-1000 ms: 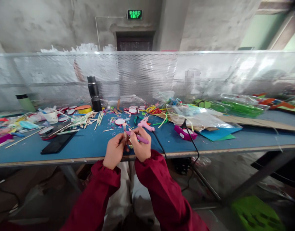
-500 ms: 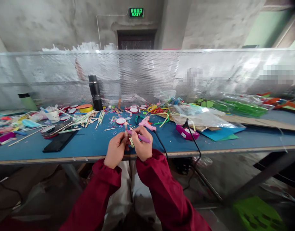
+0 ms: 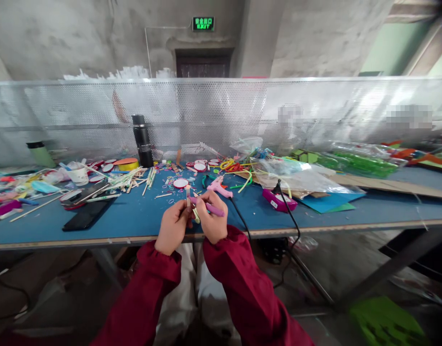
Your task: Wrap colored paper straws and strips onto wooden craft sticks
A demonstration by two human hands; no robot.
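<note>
My left hand (image 3: 173, 227) and my right hand (image 3: 213, 218) meet at the front edge of the blue table (image 3: 141, 218), both in dark red sleeves. The right hand is closed on a purple pipe cleaner (image 3: 211, 207) that sticks out to the right. My left hand pinches a small wooden stick piece (image 3: 188, 193) held upright, with a yellowish bit (image 3: 196, 215) between the two hands. A pink glue gun (image 3: 220, 186) lies just beyond my hands, its black cord running off the table edge.
A black phone (image 3: 85, 215) lies at the left. Craft sticks (image 3: 127, 179), red-rimmed discs, a black flask (image 3: 141, 140), a white cup (image 3: 78, 174), plastic bags (image 3: 296, 175), a magenta box (image 3: 278, 199) and coloured card cover the table. A perforated metal screen (image 3: 221, 115) backs it. A green stool (image 3: 386, 322) stands lower right.
My hands stay together at the table edge with only small finger movements on the pieces. The view has shifted slightly.
</note>
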